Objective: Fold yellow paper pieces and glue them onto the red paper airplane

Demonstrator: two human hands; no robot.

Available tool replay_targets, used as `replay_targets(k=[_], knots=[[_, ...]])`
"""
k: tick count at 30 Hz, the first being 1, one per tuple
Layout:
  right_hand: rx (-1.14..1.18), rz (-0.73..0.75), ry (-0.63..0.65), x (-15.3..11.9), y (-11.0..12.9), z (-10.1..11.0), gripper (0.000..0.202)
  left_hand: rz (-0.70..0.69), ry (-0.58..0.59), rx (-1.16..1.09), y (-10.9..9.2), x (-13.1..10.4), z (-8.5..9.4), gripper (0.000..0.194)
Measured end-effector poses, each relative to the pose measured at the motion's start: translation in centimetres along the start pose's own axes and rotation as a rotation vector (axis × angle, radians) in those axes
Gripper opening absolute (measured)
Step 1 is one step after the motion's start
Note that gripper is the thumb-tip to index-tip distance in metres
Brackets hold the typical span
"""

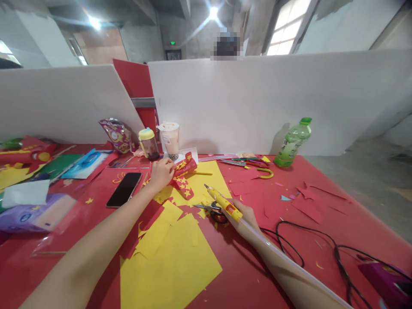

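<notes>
The two hands are well apart. The left hand (pixel 163 173) is bent closed on the red craft (pixel 190 168) with stars, over yellow paper (pixel 174 270) on the desk (pixel 238 274). The right hand (pixel 245 216) is wrapped around the glue gun (pixel 223 201), whose tip is near the craft.

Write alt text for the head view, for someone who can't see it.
A person's left hand holds a star-dotted red craft piece; the right hand grips a yellow glue gun. Black-handled scissors, yellow paper and a phone are spread across a red table, a green bottle standing toward the back.
</notes>
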State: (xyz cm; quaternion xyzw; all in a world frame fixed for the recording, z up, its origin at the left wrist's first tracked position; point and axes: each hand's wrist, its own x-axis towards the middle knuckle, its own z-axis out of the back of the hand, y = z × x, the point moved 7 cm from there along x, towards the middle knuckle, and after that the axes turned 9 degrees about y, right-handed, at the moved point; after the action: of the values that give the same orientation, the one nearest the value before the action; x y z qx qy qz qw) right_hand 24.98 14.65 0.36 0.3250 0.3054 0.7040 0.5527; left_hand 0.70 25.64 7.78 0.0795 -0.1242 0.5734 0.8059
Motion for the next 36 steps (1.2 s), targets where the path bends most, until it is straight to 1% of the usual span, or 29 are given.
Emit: replay_targets(k=[5, 13, 23, 30, 33, 36], knots=[[-0.008, 0.017, 0.015, 0.1, 0.2, -0.1, 0.029, -0.09, 0.004, 0.019, -0.2, -0.8, -0.7, 0.028], [-0.022, 0.013, 0.026, 0.0, -0.3, -0.2, 0.029, -0.132, 0.001, 0.043, -0.5, -0.9, -0.7, 0.028], [-0.02, 0.02, 0.028, 0.0, 0.2, -0.1, 0.029, -0.135, -0.01, 0.053, -0.7, -0.7, -1.2, 0.026], [-0.01, 0.02, 0.012, 0.0, 0.2, -0.1, 0.029, -0.115, -0.015, 0.032, -0.7, -1.1, -0.6, 0.029], [0.0, 0.015, 0.024, 0.1, 0.2, -0.2, 0.029, -0.108, -0.017, 0.029, -0.6, -1.3, -0.3, 0.031], [-0.004, 0.018, 0.02, 0.1, 0.2, -0.1, 0.03, -0.121, 0.001, 0.041, -0.7, -1.4, -0.4, 0.033]])
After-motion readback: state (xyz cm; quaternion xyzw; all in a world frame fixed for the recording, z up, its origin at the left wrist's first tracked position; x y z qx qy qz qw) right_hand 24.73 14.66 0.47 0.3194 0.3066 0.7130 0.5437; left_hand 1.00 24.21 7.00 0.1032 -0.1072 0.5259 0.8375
